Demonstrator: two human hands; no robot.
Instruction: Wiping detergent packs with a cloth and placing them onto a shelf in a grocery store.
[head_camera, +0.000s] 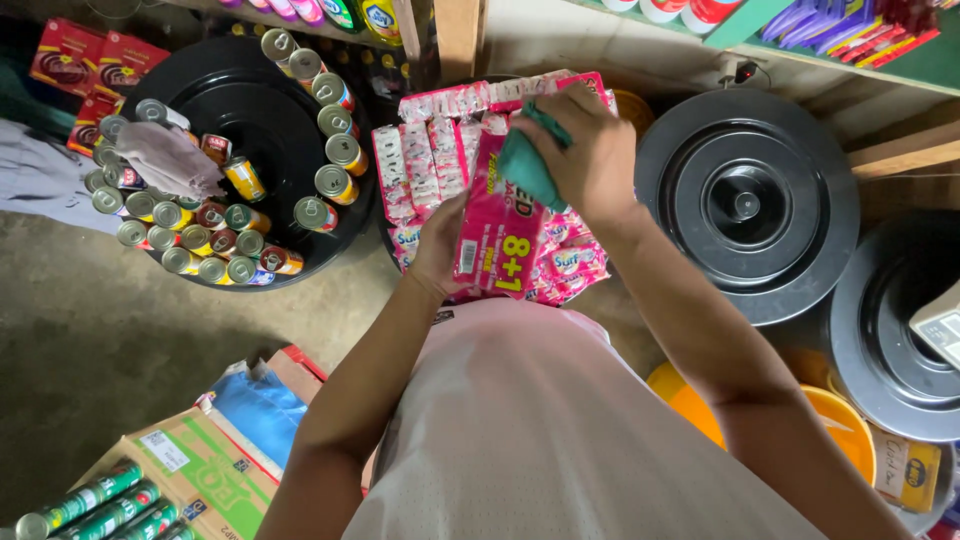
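Both hands busy: left (440, 245) grips pink sachet pack (497, 235), right (590, 150) clutches teal cloth (525, 165).

Tin cans (236, 215) ringing a black lid (262, 110), grey bin lid (748, 205), orange basin (840, 425).

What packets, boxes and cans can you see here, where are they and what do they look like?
Flat pink sachet pack with yellow markings: centre, held by the left hand; the right hand presses a teal cloth on it.
Pink and white sachet strips: piled behind it.
Small round tin cans: left, ringed on a black lid.
Red boxes: top left.
Cardboard carton: bottom left, beside tall green cans.
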